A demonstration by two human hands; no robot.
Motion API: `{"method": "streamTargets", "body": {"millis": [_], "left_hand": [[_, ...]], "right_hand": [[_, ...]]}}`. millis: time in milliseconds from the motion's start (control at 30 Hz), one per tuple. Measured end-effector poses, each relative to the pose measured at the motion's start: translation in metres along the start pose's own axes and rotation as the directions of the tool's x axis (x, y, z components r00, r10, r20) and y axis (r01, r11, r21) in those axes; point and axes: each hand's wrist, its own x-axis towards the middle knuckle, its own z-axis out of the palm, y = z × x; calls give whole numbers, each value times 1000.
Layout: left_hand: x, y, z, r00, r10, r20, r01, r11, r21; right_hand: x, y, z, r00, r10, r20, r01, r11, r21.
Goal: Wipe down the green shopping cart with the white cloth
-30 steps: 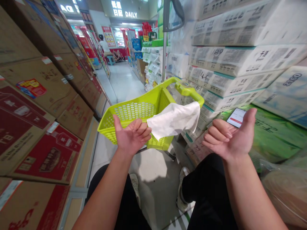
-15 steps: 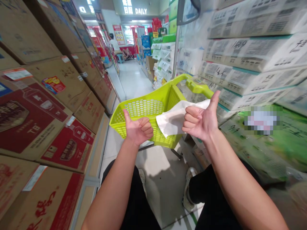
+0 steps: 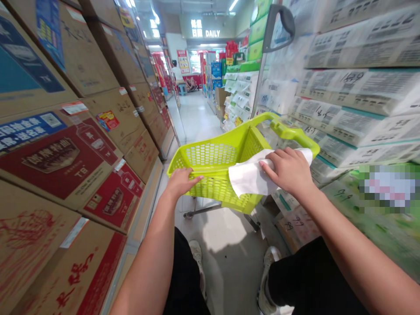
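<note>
A lime-green plastic shopping cart (image 3: pixel 210 151) with perforated walls stands in front of me, its handle toward the right. My left hand (image 3: pixel 180 180) grips the cart's near rim at the left end, thumb on the near side and fingertips partly hidden over the edge. Draped across the right part of the same rim is a white cloth (image 3: pixel 244 177). My right hand (image 3: pixel 290 168) lies palm down over this cloth, fingers bent and closed on it, with the thumb along its near side. The visible inside of the basket shows only its mesh walls.
Stacked cartons (image 3: pixel 98 170) line the left side close to my arm. On the right rise piles of white paper packs (image 3: pixel 348 92) and a green pack (image 3: pixel 393 236). A grey handle (image 3: pixel 280 28) hangs above the cart. Farther down the aisle sits a person (image 3: pixel 176 72).
Both hands were thumbs-up fists above the cart. They have turned palm down, the left taking the near rim and the right settling on the white cloth. The view has tilted up slightly.
</note>
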Motion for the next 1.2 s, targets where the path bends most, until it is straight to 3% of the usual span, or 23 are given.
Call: {"method": "streamTargets", "body": {"millis": [100,200,400,500,600,733,800,867,967,1067,1133,1200], "left_hand": [[-4,0,0,997,63,46,-64,997,32],[-12,11,2,990,138,24,-138,990,37],[-34,26,5,950,311,32,-311,950,-4],[-41,17,5,975,214,57,-218,974,59],[-43,0,3,995,23,98,-40,983,178],[-42,-11,2,987,46,152,-80,972,222],[-43,-7,3,985,74,155,-108,970,220],[-47,2,5,987,72,142,-100,974,203],[-55,16,8,993,30,117,-50,984,169],[-60,20,10,994,7,106,-22,990,138],[-60,16,10,996,-5,92,-9,990,143],[-57,7,9,997,-14,81,1,987,163]], "right_hand": [[1,7,13,999,-14,-29,12,997,-77],[2,-6,26,998,-54,-32,52,995,-82],[3,-94,58,968,-236,87,226,968,106],[2,-113,60,962,-254,98,240,961,137],[0,-85,48,973,-215,85,209,976,66],[-4,-31,31,996,-84,39,86,993,-80],[-3,-27,28,998,-51,47,55,993,-106],[0,-47,30,994,-48,98,56,995,-80],[4,-105,39,968,-127,218,116,991,63],[7,-149,48,954,-174,244,134,976,173],[6,-148,48,954,-194,227,155,972,179],[2,-122,44,961,-201,190,179,975,128]]}}
